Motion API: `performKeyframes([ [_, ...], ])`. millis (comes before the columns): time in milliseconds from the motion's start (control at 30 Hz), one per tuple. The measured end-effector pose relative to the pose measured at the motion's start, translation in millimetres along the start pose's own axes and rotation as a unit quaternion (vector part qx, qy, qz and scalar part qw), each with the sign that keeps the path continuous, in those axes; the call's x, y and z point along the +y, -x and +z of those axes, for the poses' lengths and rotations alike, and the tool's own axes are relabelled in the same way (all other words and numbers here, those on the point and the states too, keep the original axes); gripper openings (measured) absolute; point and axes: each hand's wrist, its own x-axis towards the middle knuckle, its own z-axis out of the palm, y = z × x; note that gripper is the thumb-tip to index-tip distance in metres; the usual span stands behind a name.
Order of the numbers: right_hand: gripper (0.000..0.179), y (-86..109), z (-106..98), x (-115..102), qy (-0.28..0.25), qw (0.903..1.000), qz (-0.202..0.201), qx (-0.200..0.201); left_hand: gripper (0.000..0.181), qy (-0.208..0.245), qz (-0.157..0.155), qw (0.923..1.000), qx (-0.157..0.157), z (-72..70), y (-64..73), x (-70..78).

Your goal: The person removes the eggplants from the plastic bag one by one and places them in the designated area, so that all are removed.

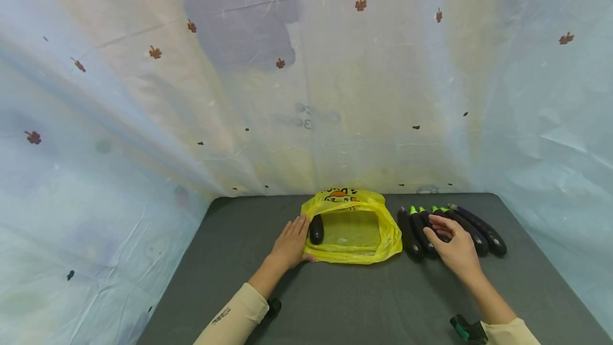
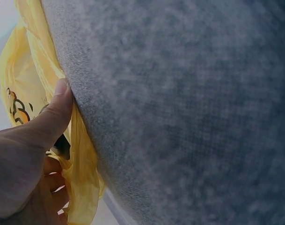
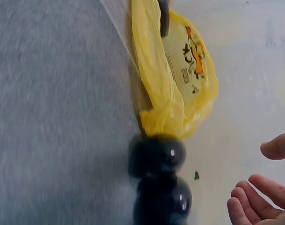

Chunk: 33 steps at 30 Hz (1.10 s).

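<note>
A yellow plastic bag (image 1: pixel 391 233) with a printed cartoon lies on the dark table, its mouth spread wide. One dark eggplant (image 1: pixel 316 229) is inside, along the left wall. My left hand (image 1: pixel 290 243) rests against the bag's left side with fingers extended; the left wrist view shows its thumb (image 2: pixel 60 110) against the yellow plastic. To the right of the bag, several eggplants (image 1: pixel 409 236) with green or dark stems lie side by side. Over this row hovers my right hand (image 1: pixel 455 246), thumb and fingers spread apart, holding nothing. In the right wrist view, rounded eggplant ends (image 3: pixel 163 199) sit beside the bag.
The grey-black tabletop (image 1: pixel 354 302) ends at a pale plastic sheet (image 1: pixel 335 95) with small leaf prints, which hangs behind it and along both sides. Dark straps (image 1: pixel 468 329) show at both wrists.
</note>
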Motion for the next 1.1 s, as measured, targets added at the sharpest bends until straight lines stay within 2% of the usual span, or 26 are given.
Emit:
performKeyframes([
  [567, 0.038, -6.8, 42.4, -26.9, -0.030, 0.9982, -0.023, -0.046, 0.119, -0.003, -0.003, 1.0000, -0.004, 1.5, -1.5, -0.6],
  [1100, 0.039, -8.7, 86.0, -44.7, -0.065, 0.9916, -0.028, -0.108, 0.119, -0.007, 0.001, 1.0000, -0.002, 3.0, -3.4, -2.4],
])
